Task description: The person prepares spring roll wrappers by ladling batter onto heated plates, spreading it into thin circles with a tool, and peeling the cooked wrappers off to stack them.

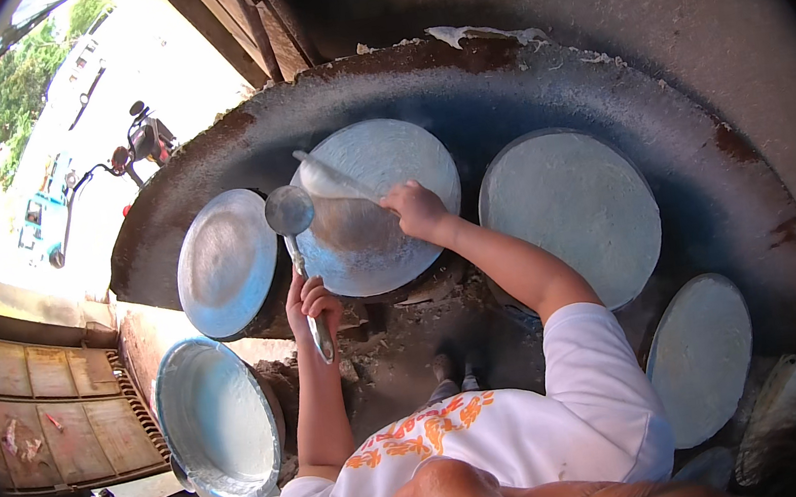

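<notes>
My left hand [310, 304] grips the handle of a metal ladle [289, 210], whose round bowl hovers at the left edge of a round griddle plate [406, 148]. My right hand [416, 210] holds a white spreader [335, 179] and presses it onto that plate. Pale batter covers the plate's upper part, while its lower part shows a darker wet patch. Both arms reach forward from my white shirt.
A round metal lid [226, 265] sits left of the plate, and a second batter-coated plate [570, 217] sits right. A basin of white batter [217, 420] stands at lower left, a pale disc [699, 355] leans at lower right. A dark clay stove rim [658, 97] curves behind.
</notes>
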`<state>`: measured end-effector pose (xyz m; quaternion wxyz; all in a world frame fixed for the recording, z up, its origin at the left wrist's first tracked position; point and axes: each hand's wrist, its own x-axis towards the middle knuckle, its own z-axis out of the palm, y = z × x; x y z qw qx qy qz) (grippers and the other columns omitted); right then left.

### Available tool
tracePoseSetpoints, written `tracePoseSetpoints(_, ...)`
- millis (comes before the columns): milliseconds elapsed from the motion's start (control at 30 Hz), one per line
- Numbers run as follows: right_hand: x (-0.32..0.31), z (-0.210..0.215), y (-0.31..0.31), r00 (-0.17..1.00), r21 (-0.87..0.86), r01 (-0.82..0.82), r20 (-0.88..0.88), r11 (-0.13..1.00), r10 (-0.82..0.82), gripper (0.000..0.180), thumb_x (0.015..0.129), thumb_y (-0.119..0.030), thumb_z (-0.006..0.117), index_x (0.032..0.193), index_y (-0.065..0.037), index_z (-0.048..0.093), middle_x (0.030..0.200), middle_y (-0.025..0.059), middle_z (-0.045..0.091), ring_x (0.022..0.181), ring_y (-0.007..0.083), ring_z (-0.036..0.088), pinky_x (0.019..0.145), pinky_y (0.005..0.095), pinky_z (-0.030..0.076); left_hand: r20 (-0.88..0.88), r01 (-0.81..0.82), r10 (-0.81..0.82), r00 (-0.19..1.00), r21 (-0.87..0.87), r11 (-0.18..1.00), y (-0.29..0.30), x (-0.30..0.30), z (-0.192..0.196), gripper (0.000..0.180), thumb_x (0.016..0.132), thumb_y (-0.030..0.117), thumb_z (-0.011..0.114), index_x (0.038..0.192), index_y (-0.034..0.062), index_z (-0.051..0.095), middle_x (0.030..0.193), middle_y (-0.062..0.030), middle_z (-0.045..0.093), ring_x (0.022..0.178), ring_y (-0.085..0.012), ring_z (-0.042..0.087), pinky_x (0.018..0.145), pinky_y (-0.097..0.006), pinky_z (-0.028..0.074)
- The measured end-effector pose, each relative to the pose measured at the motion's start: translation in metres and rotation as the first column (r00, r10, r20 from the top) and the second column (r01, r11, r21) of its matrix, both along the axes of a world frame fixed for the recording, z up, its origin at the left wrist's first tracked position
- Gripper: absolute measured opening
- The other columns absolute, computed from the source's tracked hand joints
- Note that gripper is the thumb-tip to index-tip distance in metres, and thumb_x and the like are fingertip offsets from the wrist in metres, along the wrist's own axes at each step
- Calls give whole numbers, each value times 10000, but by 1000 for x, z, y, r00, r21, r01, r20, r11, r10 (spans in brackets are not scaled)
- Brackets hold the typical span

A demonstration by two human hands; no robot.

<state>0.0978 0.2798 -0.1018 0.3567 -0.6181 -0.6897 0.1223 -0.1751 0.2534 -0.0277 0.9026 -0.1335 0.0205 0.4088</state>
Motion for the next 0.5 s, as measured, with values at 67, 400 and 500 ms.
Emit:
tracePoseSetpoints(67, 0, -4, -8, 998, -45, -63, -3, 997, 63, 301, 679, -45, 601, 959, -106, 694, 975, 86, 646, 889, 314, 577, 820, 370, 443, 26, 14, -14, 1000, 11, 1000, -5, -2, 13, 203, 999, 224, 371, 985, 57, 486, 589, 11, 342, 416, -81, 380, 377, -229, 357)
tracePoseSetpoints(400, 69, -14, 58, 990, 68, -140, 45, 988, 137, 244, 677, -10, 584, 879, -100, 688, 888, 82, 649, 859, 292, 574, 826, 357, 442, -133, 43, -33, 991, 70, 997, 15, -13, 3, 248, 1005, 265, 365, 1203, 209, 504, 584, 52, 286, 429, -63, 312, 401, -209, 293)
tracePoseSetpoints(500, 33, 17, 7, 941, -27, -338, 10, 941, 339, 246, 699, -8, 593, 912, -91, 686, 890, 78, 652, 857, 282, 576, 825, 343, 437, -145, 22, -31, 989, -66, 998, -8, -27, 35, 228, 1009, 284, 358, 1076, 121, 503, 593, 33, 310, 431, -70, 338, 382, -227, 304)
